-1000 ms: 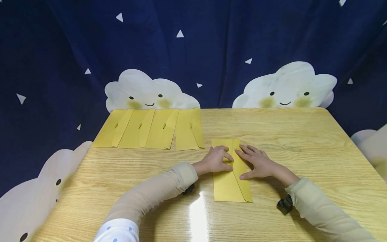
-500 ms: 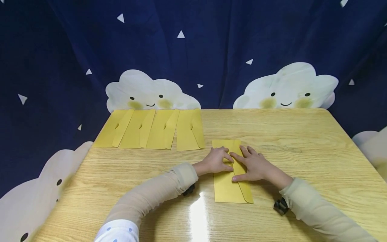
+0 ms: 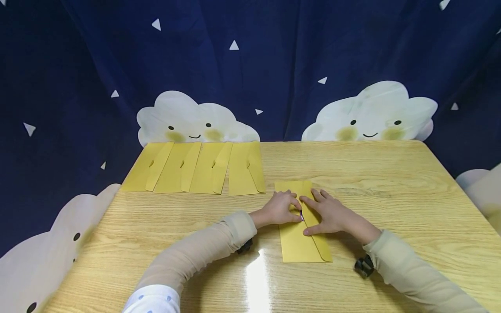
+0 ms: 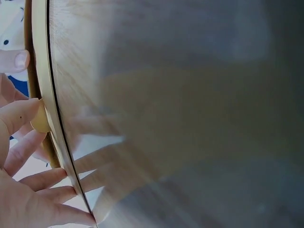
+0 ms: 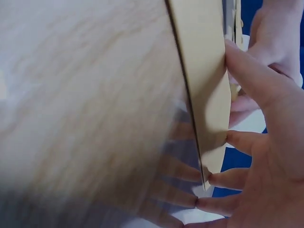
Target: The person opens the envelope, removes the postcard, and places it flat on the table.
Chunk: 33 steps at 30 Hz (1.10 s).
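A yellow paper envelope (image 3: 299, 248) lies on the table under both hands, its long flap running down the right side. My left hand (image 3: 277, 208) pinches a small rounded paper tab (image 4: 42, 118) at the envelope's middle between thumb and index finger; its other fingers touch down close by. Beside that pinch, a small dark and white sliver (image 3: 301, 214) shows at the flap's edge. My right hand (image 3: 332, 215) spreads its fingers over the flap (image 5: 206, 71), with the thumb and fingertips resting on the paper.
Several more yellow envelopes (image 3: 207, 167) lie side by side at the table's back left, flaps on their right sides. The wooden table (image 3: 372, 174) reaches back to a dark blue curtain (image 3: 274, 56) with cloud shapes. A black wrist device (image 3: 365, 266) sits under the right sleeve.
The right hand has shifted left onto the flap. The envelope's near end has swung slightly right. A dark and white sliver now shows by the left fingertips, which have closed together on the tab.
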Motion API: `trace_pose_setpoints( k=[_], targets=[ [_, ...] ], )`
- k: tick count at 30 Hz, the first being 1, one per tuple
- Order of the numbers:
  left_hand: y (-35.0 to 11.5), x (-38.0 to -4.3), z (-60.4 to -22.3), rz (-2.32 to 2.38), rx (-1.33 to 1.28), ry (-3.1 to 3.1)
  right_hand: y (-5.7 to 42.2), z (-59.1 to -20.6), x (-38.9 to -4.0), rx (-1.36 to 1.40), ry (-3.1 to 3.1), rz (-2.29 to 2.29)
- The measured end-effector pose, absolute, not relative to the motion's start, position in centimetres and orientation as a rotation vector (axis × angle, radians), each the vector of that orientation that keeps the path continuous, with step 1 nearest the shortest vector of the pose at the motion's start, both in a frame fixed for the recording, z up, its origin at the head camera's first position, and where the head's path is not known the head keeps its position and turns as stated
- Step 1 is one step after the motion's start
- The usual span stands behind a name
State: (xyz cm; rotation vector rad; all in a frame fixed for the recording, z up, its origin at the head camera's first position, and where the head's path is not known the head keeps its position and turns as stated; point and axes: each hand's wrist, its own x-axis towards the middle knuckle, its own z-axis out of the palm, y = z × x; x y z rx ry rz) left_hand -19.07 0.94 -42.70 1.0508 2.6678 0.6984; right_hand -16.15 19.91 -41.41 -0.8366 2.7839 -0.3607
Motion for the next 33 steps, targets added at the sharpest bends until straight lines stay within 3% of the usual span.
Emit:
trace_pose_setpoints(
  k=[33],
  targets=[
    [1.0,-19.0,-42.6,0.672,1.054,2.673,23.3,-39.9,-16.1,-0.834,2.738,-0.555]
  ],
)
